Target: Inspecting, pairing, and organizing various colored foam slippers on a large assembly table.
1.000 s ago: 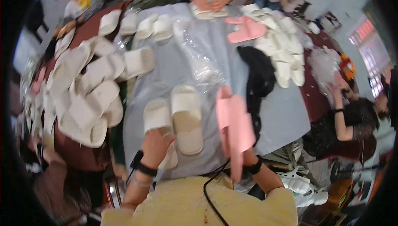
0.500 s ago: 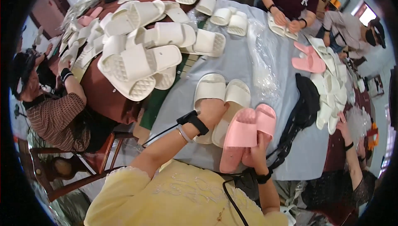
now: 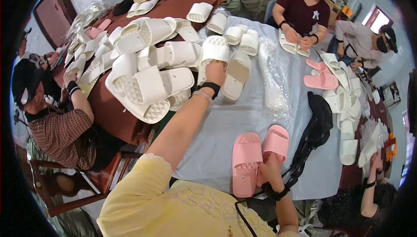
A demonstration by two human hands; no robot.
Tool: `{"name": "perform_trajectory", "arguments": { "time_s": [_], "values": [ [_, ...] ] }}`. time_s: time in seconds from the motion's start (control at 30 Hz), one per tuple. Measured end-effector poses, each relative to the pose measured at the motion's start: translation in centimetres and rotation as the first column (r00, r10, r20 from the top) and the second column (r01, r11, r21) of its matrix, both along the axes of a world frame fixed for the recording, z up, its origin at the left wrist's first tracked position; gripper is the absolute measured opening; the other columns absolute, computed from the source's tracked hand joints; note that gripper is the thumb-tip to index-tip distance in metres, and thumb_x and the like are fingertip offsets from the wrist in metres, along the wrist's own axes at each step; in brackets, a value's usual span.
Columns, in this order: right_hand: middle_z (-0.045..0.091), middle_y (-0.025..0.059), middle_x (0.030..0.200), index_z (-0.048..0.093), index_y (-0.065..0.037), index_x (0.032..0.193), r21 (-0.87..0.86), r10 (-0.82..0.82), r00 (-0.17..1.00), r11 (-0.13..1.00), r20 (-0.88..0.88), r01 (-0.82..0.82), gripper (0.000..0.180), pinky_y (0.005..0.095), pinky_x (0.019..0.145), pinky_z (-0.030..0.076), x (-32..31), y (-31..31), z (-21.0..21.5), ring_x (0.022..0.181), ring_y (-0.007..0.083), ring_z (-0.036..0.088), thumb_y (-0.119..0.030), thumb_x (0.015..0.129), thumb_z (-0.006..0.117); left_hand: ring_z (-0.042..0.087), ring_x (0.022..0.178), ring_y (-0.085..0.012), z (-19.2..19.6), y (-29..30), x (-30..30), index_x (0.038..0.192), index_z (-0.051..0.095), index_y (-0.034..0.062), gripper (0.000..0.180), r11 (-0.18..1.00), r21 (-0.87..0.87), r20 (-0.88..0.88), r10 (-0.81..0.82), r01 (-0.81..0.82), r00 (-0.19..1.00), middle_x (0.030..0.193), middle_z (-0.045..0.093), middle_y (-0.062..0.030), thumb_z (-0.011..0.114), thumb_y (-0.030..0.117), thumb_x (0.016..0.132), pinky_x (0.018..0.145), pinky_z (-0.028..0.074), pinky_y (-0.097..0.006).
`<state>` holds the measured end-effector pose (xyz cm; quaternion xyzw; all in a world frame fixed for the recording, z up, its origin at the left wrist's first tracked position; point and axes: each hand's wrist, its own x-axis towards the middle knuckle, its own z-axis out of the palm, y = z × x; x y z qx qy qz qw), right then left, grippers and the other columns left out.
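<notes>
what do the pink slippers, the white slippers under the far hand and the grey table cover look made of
Pink slippers: probably moulded foam or soft rubber, matte, with a quilted diamond pattern pressed into the sole.
White slippers under the left hand: seemingly the same one-piece moulded foam, smooth and dull.
Grey table cover: looks like thin cloth, matte, softly wrinkled; fabric type unclear.
</notes>
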<state>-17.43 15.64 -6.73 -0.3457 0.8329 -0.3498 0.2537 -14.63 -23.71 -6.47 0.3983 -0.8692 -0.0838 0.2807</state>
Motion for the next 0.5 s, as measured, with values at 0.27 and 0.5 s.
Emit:
{"name": "perform_trajectory", "arguments": {
  "time_s": [0.27, 0.5],
  "values": [
    [0.058, 0.0272, 0.092, 0.055, 0.005, 0.102, -0.077, -0.008, 0.936, 0.997, -0.352, -0.020, 0.028, 0.0472, 0.075, 0.042, 0.4, -1.4, 1.2, 0.089, 0.0439, 0.054, -0.010, 0.079, 0.051, 0.056, 0.095, -0.0324, 2.1, 11.7, 9.6, 0.108, 0.057, 0.0001, 0.034, 0.866, 0.261, -0.235, -0.371, 0.426, 0.898, 0.105, 0.058, -0.0184, 0.062, 0.018, 0.080, 0.078, 0.045, -0.039],
    [0.059, 0.0233, 0.079, 0.044, 0.004, 0.118, -0.104, 0.113, 0.968, 0.985, -0.225, -0.139, 0.045, 0.0439, 0.062, 0.045, 4.1, -5.5, 1.8, 0.072, 0.0390, 0.057, -0.018, 0.081, 0.057, 0.045, 0.110, -0.0377, 2.9, 22.9, 19.6, 0.127, 0.040, -0.0005, 0.053, 0.825, 0.420, -0.241, -0.301, 0.378, 0.923, 0.124, 0.043, -0.0233, 0.063, 0.015, 0.081, 0.089, 0.040, -0.038]
  ]
}}
